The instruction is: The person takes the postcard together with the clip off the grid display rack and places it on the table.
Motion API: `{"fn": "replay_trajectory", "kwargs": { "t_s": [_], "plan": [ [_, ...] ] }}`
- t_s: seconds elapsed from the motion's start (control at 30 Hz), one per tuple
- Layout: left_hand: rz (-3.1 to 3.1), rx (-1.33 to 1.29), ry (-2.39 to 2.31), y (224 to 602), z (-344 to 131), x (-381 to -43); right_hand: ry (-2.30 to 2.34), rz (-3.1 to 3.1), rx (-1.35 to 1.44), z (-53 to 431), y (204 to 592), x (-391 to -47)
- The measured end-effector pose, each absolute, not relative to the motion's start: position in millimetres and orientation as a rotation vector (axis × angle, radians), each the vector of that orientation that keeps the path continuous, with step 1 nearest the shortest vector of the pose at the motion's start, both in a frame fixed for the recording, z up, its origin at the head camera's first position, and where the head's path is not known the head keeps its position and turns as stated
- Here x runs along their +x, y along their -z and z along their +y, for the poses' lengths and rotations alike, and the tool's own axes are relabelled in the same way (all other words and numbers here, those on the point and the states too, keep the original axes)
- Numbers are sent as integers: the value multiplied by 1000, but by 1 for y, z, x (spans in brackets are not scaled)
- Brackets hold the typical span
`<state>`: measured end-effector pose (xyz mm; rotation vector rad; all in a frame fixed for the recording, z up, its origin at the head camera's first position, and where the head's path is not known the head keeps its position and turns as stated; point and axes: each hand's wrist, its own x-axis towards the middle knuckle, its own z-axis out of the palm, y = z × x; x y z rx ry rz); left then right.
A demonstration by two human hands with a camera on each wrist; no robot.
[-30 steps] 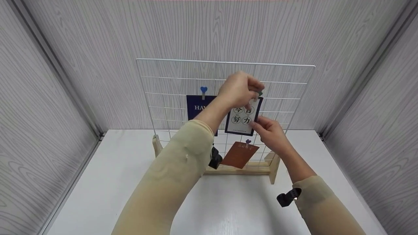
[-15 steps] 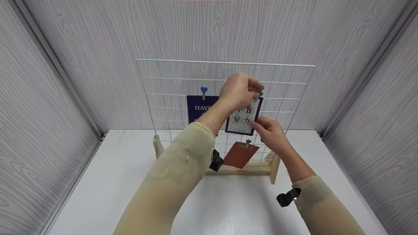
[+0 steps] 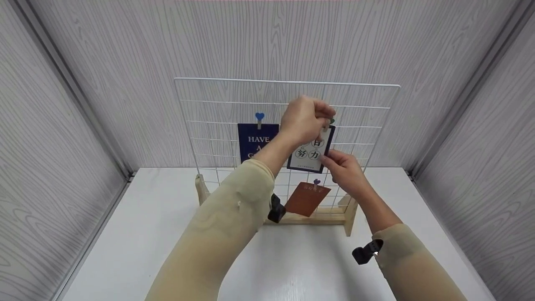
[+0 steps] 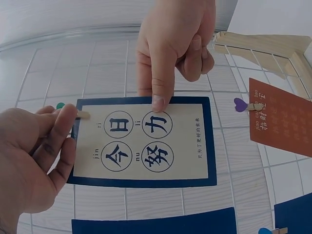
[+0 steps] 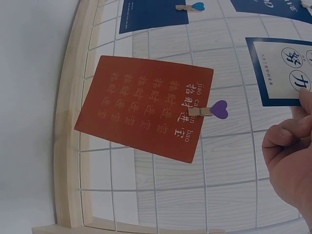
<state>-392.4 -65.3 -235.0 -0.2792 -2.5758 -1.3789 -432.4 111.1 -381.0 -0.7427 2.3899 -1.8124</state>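
Note:
A white card (image 4: 185, 141) with a dark blue border and black characters is up against the wire grid. At its top edge sits a small wooden clothespin (image 4: 83, 115) with a green heart, and my left hand (image 3: 304, 119) pinches it, the fingers covering most of it. My right hand (image 3: 347, 172) pinches the card's right edge, thumb on the printed face. Below, an orange-brown card (image 5: 146, 108) hangs tilted from a clothespin with a purple heart (image 5: 220, 109).
The white wire grid (image 3: 359, 83) stands on a wooden base (image 3: 307, 219) on a white table (image 3: 167, 234). A dark blue card (image 3: 255, 142) hangs from a blue-heart clothespin (image 3: 259, 117), partly behind my left forearm. Another blue card (image 5: 153, 17) hangs lower.
Both hands stay in nearly the same place on the clothespin and the card. The whole scene shifts only slightly in the head view.

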Motion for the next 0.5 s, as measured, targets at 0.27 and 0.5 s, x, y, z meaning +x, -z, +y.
{"fn": "replay_trajectory", "kwargs": {
  "t_s": [0.27,0.5],
  "plan": [
    [-2528,-273,1474,237,-66,-394,1814,2376,-721,109,380,-434],
    [-2510,-265,1514,239,-64,-395,1819,2362,-696,110,381,-436]
  ]
}}
